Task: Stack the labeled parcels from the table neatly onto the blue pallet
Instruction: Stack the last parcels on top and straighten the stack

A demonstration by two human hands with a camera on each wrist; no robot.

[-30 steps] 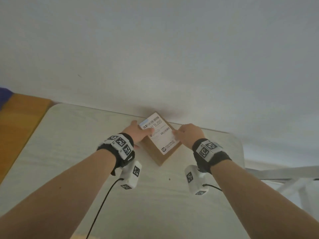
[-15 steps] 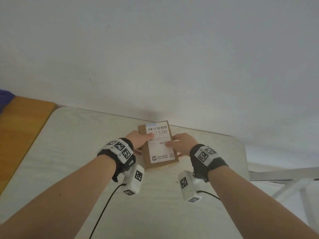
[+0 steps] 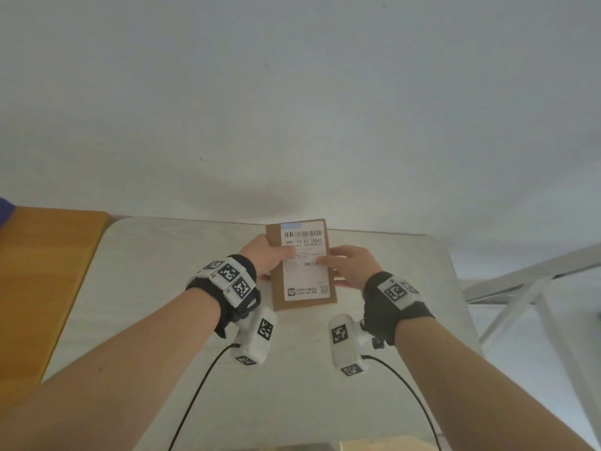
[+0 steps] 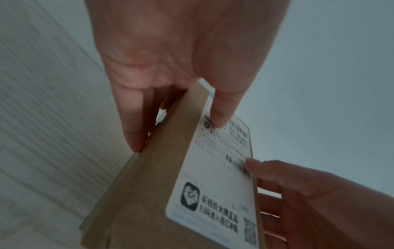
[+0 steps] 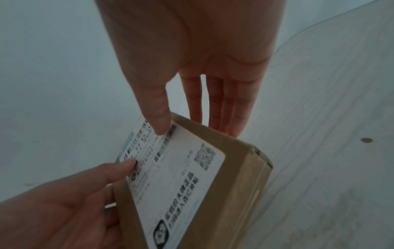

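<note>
A brown cardboard parcel [image 3: 304, 278] with a white barcode label is held a little above the pale table [image 3: 156, 288], its long side pointing away from me. My left hand [image 3: 266, 255] grips its left edge, thumb on the label and fingers along the side and underneath [image 4: 136, 134]. My right hand [image 3: 354, 265] grips the right edge the same way, thumb [image 5: 160, 118] on the label. In the left wrist view the parcel [image 4: 149, 185] fills the lower middle; in the right wrist view the parcel [image 5: 238, 176] shows its end flap. The pallet is not clearly in view.
An orange surface [image 3: 42, 271] adjoins the table on the left, with a blue-purple scrap [image 3: 5, 209] at its far corner. A white metal frame [image 3: 520, 288] stands right of the table. A grey wall rises behind. A cardboard edge [image 3: 374, 445] shows at the bottom.
The parcel lay diagonally on the table near the wall; both hands have turned it straight and lifted it towards me.
</note>
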